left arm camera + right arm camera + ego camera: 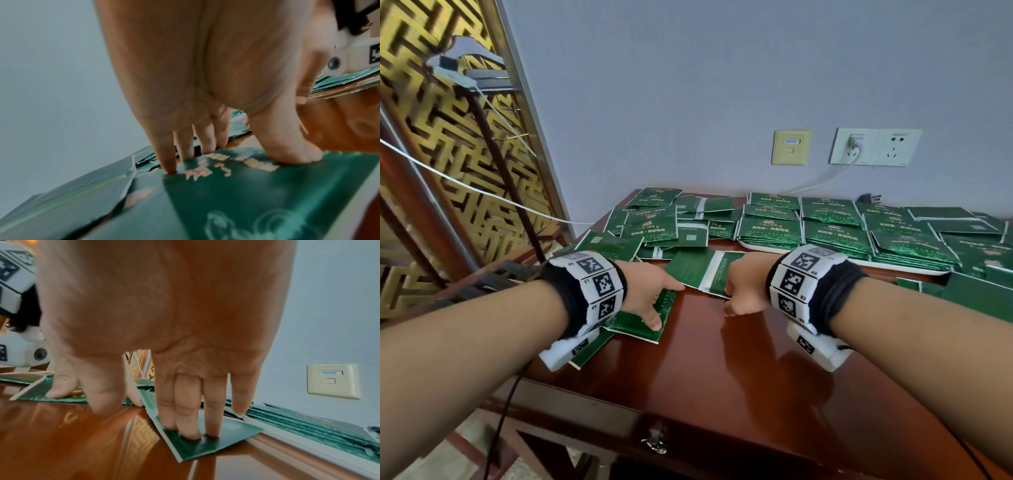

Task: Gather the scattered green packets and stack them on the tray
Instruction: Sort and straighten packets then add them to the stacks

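At lower centre of the head view, on the glossy brown counter (722, 359): left hand (645, 294), fingers (170, 155) straight, thumb and tips pressing flat on a front-side-up green packet (650, 317). Right hand (744, 291) just beside it, fingers (189, 418) extended, 3 tips pressing a back-side-up packet (205, 446) flat against the wood, thumb off it. Nothing gripped by either hand. At centre left, scattered packets (654, 222) overlapping in a loose heap. At centre right, white tray (907, 265) carrying neat stacks (835, 226) of the same packets. On the wall above, sockets (876, 147).
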The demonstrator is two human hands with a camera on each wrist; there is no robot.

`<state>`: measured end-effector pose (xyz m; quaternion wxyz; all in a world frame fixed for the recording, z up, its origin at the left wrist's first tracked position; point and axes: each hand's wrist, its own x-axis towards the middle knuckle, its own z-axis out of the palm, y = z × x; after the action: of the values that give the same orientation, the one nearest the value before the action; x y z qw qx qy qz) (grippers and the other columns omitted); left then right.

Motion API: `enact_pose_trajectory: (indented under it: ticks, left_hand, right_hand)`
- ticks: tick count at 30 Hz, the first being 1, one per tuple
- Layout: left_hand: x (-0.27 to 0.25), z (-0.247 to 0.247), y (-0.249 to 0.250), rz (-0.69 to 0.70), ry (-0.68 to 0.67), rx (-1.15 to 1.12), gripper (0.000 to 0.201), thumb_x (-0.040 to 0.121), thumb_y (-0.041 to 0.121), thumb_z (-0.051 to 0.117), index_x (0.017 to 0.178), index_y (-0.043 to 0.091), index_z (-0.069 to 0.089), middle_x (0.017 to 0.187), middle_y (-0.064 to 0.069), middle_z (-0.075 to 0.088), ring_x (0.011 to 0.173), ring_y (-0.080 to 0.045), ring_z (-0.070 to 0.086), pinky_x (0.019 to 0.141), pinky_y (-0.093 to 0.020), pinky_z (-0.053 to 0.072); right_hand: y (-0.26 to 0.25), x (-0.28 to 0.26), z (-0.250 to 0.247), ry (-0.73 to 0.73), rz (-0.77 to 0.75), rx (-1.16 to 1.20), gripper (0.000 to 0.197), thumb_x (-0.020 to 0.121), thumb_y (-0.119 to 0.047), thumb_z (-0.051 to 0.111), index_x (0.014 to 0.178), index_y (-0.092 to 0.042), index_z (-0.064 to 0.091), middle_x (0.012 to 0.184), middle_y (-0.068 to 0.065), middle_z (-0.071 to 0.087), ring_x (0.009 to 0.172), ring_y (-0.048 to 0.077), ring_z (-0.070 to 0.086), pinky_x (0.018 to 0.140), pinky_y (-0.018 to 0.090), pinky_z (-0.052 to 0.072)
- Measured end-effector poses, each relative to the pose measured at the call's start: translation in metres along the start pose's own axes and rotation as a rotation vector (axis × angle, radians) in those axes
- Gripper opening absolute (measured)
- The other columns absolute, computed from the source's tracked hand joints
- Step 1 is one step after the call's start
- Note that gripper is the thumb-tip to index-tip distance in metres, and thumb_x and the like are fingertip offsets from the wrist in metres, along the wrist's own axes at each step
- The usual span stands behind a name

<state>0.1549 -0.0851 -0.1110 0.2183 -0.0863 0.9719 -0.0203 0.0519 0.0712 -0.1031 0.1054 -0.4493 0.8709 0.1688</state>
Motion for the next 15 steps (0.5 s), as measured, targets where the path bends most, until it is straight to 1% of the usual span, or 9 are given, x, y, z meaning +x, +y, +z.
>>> enact_pose_trajectory:
  ticks: [1, 2, 7, 9, 11, 13, 15]
  left_hand:
    - [0.0, 0.001, 0.001, 0.009, 0.001, -0.021, 0.089, 0.079, 0.036, 0.075, 0.151, 0.031, 0.022, 0.15, 0.0, 0.039, 0.136, -0.018, 0.038, 0.109, -0.031, 0.031]
    - [-0.001, 0.002, 0.002, 0.02, 0.002, -0.04, 0.089, 0.079, 0.035, 0.075, 0.151, 0.031, 0.023, 0.151, 0.001, 0.037, 0.137, -0.017, 0.037, 0.11, -0.031, 0.03]
    - [0.001, 0.002, 0.009, 0.065, 0.0, -0.048, 0.091, 0.078, 0.036, 0.077, 0.15, 0.034, 0.022, 0.152, 0.005, 0.035, 0.138, -0.015, 0.034, 0.112, -0.031, 0.028]
    - [0.002, 0.003, 0.013, 0.077, 0.003, -0.062, 0.091, 0.077, 0.035, 0.078, 0.15, 0.035, 0.024, 0.152, 0.007, 0.035, 0.138, -0.013, 0.034, 0.113, -0.03, 0.028]
    - [0.002, 0.002, 0.018, 0.098, 0.006, -0.069, 0.091, 0.076, 0.034, 0.079, 0.15, 0.035, 0.025, 0.152, 0.009, 0.034, 0.138, -0.011, 0.033, 0.112, -0.027, 0.026]
    - [0.002, 0.0, 0.024, 0.12, -0.002, -0.052, 0.09, 0.077, 0.033, 0.078, 0.15, 0.032, 0.025, 0.153, 0.01, 0.032, 0.139, -0.009, 0.031, 0.111, -0.024, 0.023]
    - [0.002, -0.002, 0.03, 0.13, -0.017, -0.026, 0.089, 0.078, 0.032, 0.077, 0.15, 0.032, 0.025, 0.153, 0.011, 0.032, 0.139, -0.009, 0.031, 0.109, -0.022, 0.024]
  right_hand:
    - [-0.001, -0.002, -0.002, -0.003, 0.01, 0.005, 0.036, 0.087, -0.044, 0.054, 0.066, -0.016, 0.06, 0.064, -0.001, 0.054, 0.058, 0.016, 0.051, 0.058, 0.025, 0.043]
    - [-0.002, -0.004, -0.003, -0.015, 0.016, 0.009, 0.038, 0.088, -0.045, 0.054, 0.064, -0.016, 0.056, 0.064, -0.001, 0.052, 0.058, 0.016, 0.051, 0.057, 0.025, 0.043]
    - [0.0, -0.015, -0.006, -0.051, 0.002, 0.025, 0.04, 0.089, -0.047, 0.053, 0.065, -0.016, 0.056, 0.063, -0.002, 0.052, 0.058, 0.014, 0.05, 0.058, 0.025, 0.043]
    - [0.001, -0.02, -0.005, -0.05, -0.007, 0.024, 0.042, 0.089, -0.048, 0.054, 0.062, -0.015, 0.051, 0.062, -0.001, 0.049, 0.056, 0.015, 0.047, 0.054, 0.025, 0.04]
    - [0.001, -0.023, -0.005, -0.078, -0.016, 0.037, 0.044, 0.089, -0.048, 0.054, 0.061, -0.014, 0.047, 0.061, 0.0, 0.047, 0.054, 0.016, 0.045, 0.053, 0.024, 0.038]
    - [0.001, -0.025, -0.004, -0.143, -0.022, 0.072, 0.044, 0.089, -0.047, 0.054, 0.061, -0.014, 0.05, 0.061, 0.001, 0.048, 0.052, 0.018, 0.043, 0.054, 0.024, 0.037]
    - [-0.001, -0.025, -0.003, -0.193, -0.036, 0.098, 0.042, 0.09, -0.047, 0.053, 0.064, -0.014, 0.054, 0.062, 0.0, 0.053, 0.053, 0.018, 0.046, 0.059, 0.024, 0.04]
